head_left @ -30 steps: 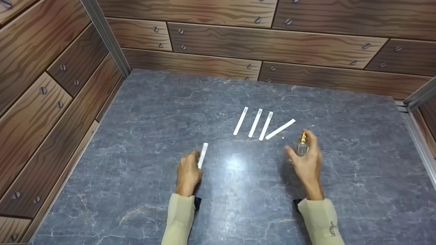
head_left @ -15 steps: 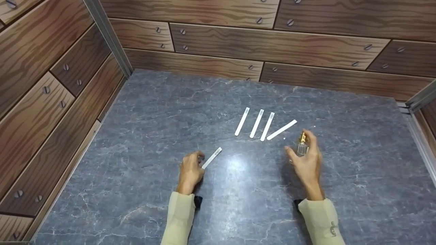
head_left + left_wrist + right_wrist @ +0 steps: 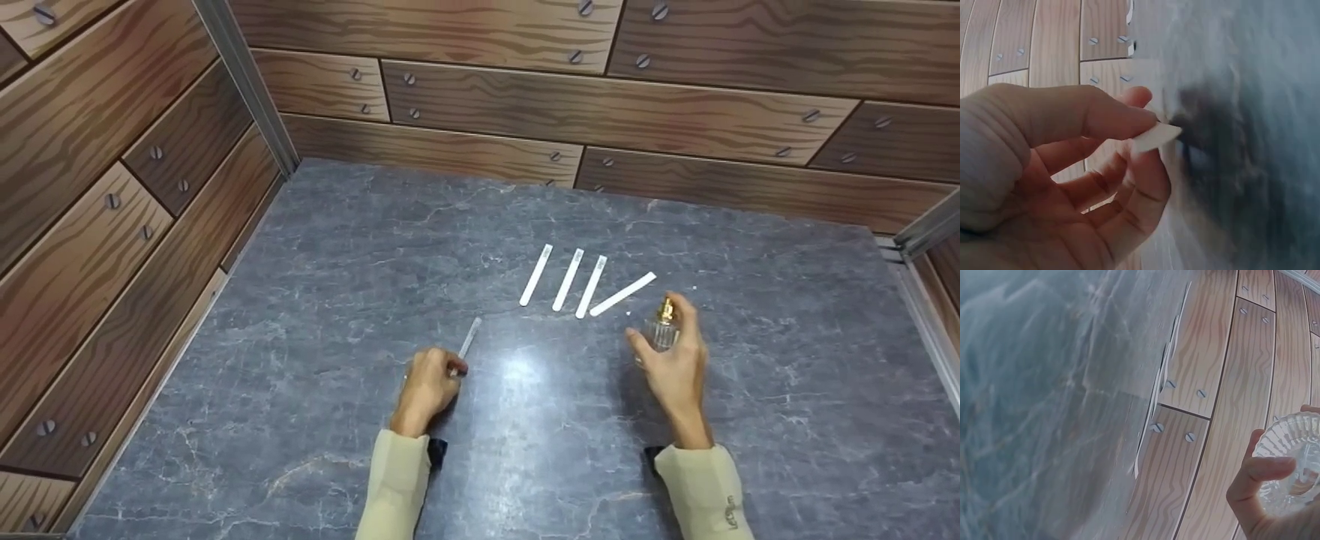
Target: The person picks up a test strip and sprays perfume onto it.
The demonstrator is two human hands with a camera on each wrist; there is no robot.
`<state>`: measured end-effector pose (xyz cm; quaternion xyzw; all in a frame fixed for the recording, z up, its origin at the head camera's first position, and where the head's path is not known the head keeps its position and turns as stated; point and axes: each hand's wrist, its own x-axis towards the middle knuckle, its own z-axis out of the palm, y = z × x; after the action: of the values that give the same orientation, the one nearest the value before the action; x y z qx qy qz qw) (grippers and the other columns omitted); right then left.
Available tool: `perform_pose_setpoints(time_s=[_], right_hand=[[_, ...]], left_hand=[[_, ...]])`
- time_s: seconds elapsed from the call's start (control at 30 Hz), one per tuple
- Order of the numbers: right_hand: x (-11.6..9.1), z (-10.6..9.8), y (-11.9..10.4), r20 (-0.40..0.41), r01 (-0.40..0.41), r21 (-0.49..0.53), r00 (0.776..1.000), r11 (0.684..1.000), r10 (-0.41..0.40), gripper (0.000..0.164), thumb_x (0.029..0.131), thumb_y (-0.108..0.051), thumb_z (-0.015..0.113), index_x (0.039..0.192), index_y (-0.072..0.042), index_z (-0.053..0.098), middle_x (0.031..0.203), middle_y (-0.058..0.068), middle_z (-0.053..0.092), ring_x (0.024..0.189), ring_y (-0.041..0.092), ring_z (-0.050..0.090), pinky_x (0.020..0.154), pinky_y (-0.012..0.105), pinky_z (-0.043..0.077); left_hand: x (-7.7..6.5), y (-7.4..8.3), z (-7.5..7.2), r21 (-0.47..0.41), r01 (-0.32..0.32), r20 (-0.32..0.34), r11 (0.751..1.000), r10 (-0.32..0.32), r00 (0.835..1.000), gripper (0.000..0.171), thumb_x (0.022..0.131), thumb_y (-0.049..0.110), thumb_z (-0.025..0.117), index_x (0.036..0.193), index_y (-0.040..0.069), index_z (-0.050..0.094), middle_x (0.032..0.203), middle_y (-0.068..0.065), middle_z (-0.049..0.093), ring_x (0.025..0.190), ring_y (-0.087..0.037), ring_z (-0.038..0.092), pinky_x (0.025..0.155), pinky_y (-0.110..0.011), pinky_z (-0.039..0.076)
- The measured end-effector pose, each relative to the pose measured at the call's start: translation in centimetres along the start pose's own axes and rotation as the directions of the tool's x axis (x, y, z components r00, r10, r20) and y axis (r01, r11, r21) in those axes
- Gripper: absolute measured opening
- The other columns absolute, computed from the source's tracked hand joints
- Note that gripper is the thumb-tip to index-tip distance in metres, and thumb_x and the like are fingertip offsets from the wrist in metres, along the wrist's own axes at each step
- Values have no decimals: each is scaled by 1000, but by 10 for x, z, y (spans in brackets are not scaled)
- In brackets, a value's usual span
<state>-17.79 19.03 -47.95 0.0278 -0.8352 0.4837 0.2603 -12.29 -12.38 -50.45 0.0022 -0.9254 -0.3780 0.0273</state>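
My left hand (image 3: 429,381) pinches a white perfume test strip (image 3: 471,337) between thumb and fingers. The strip points up and right, turned nearly edge-on, and in the left wrist view its pale rounded end (image 3: 1158,136) pokes out past the thumb. Over on the right, my right hand (image 3: 677,367) grips a clear ribbed glass perfume bottle (image 3: 663,334), index finger on its gold spray top. The right wrist view shows the bottle's fluted base (image 3: 1283,433) with the thumb across it. The hands are well apart.
Beyond the hands, several more white test strips lie on the grey marbled table (image 3: 337,262): three roughly parallel, and one slanted strip (image 3: 622,294) close to the bottle. Tiny white specks lie near it. Wood-patterned walls (image 3: 480,97) stand behind and at the sides.
The left hand has shifted slightly right and turned over; its strip tilted right, then rolled edge-on. The right hand and perfume bottle have stayed in place.
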Motion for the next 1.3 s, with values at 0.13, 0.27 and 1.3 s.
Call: perform_pose_setpoints(time_s=[0.13,0.27,1.3], right_hand=[[0,2,-1,-2,27,6,1000,1000,-27,68,76,7,83,136,-2,54,114,27,66,90,29,60,73,24,45],[0,6,-4,1,51,5,999,999,-51,68,76,7,83,136,-2,54,111,27,66,89,29,60,74,30,44],[-2,29,-15,39,137,51,990,989,-139,66,74,8,83,132,-2,55,115,27,64,98,37,60,80,51,47]], left_hand=[[3,8,2,-58,-23,-40,998,21,999,26,76,-13,66,94,0,81,84,-10,74,78,-24,68,70,-38,57],[8,17,6,-114,-88,-129,990,74,989,29,75,-14,67,99,-2,79,82,-10,73,72,-19,66,66,-32,56],[13,71,43,-293,-269,-68,918,261,963,46,77,-21,66,121,-12,65,112,-21,68,81,-22,66,67,-23,55]])
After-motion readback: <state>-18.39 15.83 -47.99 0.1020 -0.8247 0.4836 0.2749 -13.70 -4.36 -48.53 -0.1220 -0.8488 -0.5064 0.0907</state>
